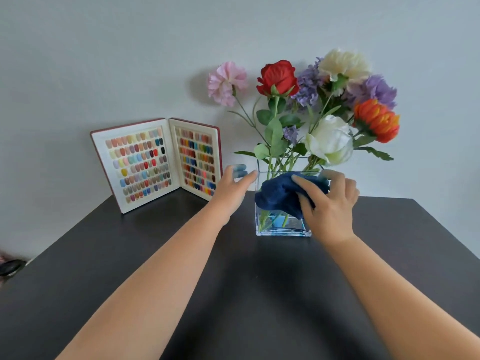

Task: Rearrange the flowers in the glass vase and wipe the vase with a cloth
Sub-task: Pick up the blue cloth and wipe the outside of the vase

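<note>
A square glass vase (280, 228) with a little water stands on the dark table, right of centre. It holds several flowers (330, 141): red, pink, purple, cream, white and orange. My right hand (330, 201) presses a dark blue cloth (278, 194) against the vase's front face, near the upper right. My left hand (233, 188) rests on the vase's left side near the rim, thumb against the front corner and fingers spread behind. The cloth hides much of the stems.
An open book of coloured nail samples (155, 162) stands upright against the wall at the back left. The dark table (233, 281) ends at edges on the left and right. A dark object (10, 267) lies at the far left edge.
</note>
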